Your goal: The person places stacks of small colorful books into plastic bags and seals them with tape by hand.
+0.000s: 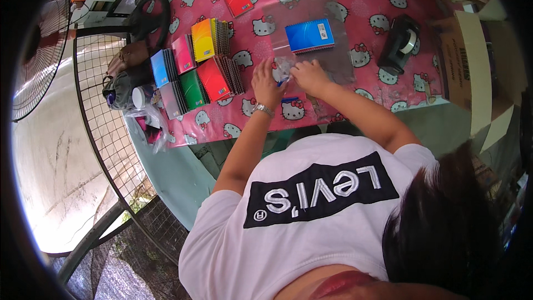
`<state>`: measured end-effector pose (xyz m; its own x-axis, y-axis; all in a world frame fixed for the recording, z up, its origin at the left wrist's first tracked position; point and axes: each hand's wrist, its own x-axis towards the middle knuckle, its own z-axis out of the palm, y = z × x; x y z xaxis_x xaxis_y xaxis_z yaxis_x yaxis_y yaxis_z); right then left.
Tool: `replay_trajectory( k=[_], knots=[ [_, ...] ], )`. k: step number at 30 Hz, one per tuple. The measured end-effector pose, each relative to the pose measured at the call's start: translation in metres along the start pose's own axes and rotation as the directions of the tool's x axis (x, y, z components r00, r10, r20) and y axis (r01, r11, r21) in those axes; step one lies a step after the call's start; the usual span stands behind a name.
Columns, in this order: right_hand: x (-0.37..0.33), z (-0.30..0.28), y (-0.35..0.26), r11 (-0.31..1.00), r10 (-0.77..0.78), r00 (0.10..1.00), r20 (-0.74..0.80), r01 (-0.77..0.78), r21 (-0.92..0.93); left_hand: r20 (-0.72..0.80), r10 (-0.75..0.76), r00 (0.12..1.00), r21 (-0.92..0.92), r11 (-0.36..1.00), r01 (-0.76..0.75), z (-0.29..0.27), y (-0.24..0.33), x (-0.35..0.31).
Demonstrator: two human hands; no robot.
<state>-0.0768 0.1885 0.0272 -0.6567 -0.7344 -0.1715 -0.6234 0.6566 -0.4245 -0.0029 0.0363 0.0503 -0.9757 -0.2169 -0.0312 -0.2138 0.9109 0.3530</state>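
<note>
I've got two hands close together here: the left (pixel 268 81) with fingers extended, the right (pixel 311 78) with fingers curled, both at one crumpled clear plastic piece (pixel 283 65); whether either grips it, I can't tell. Just beyond sits one blue notebook stack (pixel 310 35) on one clear sheet (pixel 341 61). Over left, I count six notebook stacks (pixel 205 41); farther up, one red notebook (pixel 238 0); off right, one tape dispenser (pixel 396 50).

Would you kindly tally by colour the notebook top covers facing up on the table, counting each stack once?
Red covers: 2
Blue covers: 2
Yellow cover: 1
Pink cover: 1
Green cover: 1
Grey cover: 1
Total: 8
</note>
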Motion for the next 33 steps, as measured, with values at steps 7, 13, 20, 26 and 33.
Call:
replay_trajectory(
  k=[7, 13, 20, 26, 33],
  knots=[
    [-0.040, 0.009, 0.009, 0.993, -0.070, 0.925, -0.374, 0.100, 0.062, 0.226, 0.185, 0.956, -0.479, 0.876, -0.056, 0.024, -0.015, 0.016],
    [-0.017, 0.024, 0.037, 0.821, 0.253, 0.960, -0.117, -0.149, 0.551, 0.175, 0.089, 0.981, -0.507, 0.862, 0.013, 0.026, -0.018, 0.013],
    [0.005, 0.004, 0.035, 0.792, 0.195, 0.962, 0.191, -0.270, 0.548, 0.180, -0.191, 0.965, -0.085, 0.974, 0.208, 0.021, -0.029, -0.025],
    [0.011, 0.040, 0.039, 0.833, 0.303, 0.940, 0.157, -0.341, 0.435, 0.125, -0.292, 0.948, -0.314, 0.895, 0.317, 0.033, -0.076, -0.064],
    [-0.005, 0.001, -0.002, 0.844, 0.439, 0.870, 0.222, -0.485, 0.229, 0.129, -0.276, 0.953, -0.701, 0.654, 0.284, 0.031, -0.038, -0.031]
  ],
)
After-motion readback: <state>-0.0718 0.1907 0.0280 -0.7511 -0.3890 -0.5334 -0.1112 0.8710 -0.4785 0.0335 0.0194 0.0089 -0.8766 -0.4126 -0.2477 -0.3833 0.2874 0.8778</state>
